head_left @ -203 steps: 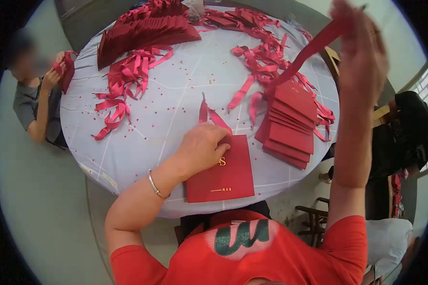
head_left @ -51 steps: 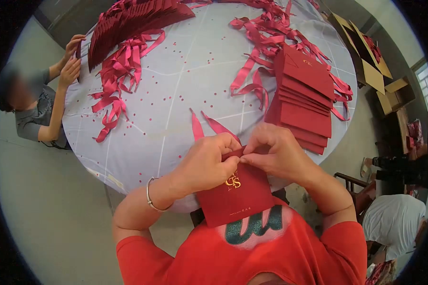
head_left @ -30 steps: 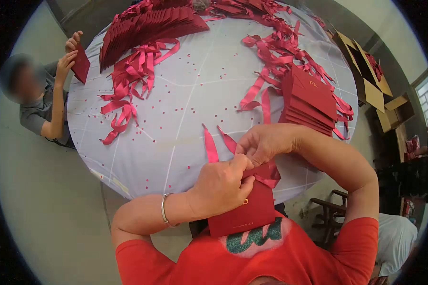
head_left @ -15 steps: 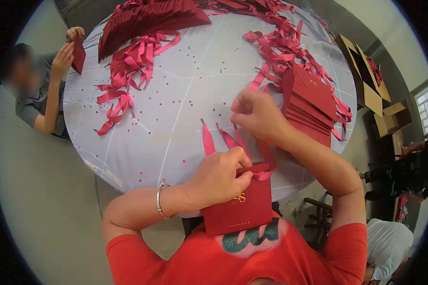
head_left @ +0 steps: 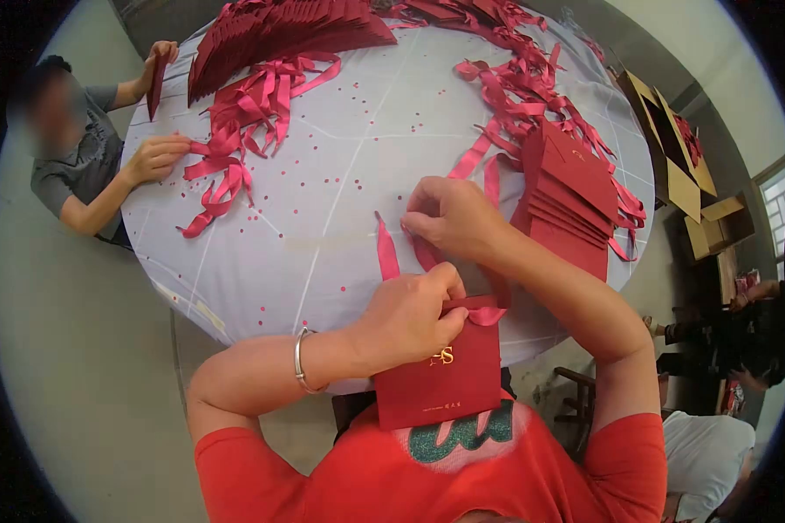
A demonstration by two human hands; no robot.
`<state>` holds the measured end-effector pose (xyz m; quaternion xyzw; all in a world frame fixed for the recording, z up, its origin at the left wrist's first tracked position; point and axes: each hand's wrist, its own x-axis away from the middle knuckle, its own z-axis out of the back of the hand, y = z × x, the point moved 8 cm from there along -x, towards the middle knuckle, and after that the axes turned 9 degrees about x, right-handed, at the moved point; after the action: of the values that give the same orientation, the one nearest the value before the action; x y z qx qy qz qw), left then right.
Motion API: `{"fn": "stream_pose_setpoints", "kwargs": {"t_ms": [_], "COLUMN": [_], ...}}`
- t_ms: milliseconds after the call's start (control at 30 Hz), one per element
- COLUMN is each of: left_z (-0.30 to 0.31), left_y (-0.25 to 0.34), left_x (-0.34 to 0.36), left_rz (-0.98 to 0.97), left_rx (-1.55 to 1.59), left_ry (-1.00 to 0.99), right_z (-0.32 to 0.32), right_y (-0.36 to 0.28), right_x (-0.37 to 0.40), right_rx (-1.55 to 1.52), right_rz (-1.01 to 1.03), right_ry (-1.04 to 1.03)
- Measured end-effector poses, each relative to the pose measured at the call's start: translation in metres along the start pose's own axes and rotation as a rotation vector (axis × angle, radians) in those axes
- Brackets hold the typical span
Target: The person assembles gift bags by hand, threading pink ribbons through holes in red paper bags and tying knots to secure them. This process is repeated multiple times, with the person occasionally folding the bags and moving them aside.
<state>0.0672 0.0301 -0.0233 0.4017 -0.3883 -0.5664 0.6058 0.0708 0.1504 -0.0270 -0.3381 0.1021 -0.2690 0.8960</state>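
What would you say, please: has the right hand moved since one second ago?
Yes; judged against the table, the right hand has moved forward, farther from the near edge, and to the left.

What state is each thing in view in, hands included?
Red bag: flat, gold print showing
Left hand: closed on the red bag's top edge
Right hand: fingertips close together beside a pink ribbon; grip unclear
Bracelet: around the left wrist
Right-hand bag stack: overlapping, leaning
Far-left bags: packed in a row
Large carton: open
Small carton: open
Tablecloth: scattered with red dots
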Motion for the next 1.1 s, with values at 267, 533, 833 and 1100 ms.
{"fn": "stream_pose_setpoints", "kwargs": {"t_ms": [267,533,833,1100], "left_z": [0.0,-0.001,-0.001,0.0], "left_y": [-0.001,-0.001,-0.005,-0.007], "left_x": [0.0,0.0,-0.003,-0.003], "left_rz": [-0.005,-0.002,0.038,0.042], "left_rx": [-0.024,-0.014,0.029,0.038], "left_ry": [-0.001,-0.03,-0.056,-0.047], "right_z": [0.001,0.019,0.022,0.058], "right_y": [-0.003,0.024,0.022,0.012], "right_x": [0.001,0.008,0.008,0.015], "right_rx": [0.121,-0.036,-0.021,-0.061], "right_rz": [0.05,-0.073,-0.046,-0.018], "right_ry": [0.038,0.083,0.199,0.348]}}
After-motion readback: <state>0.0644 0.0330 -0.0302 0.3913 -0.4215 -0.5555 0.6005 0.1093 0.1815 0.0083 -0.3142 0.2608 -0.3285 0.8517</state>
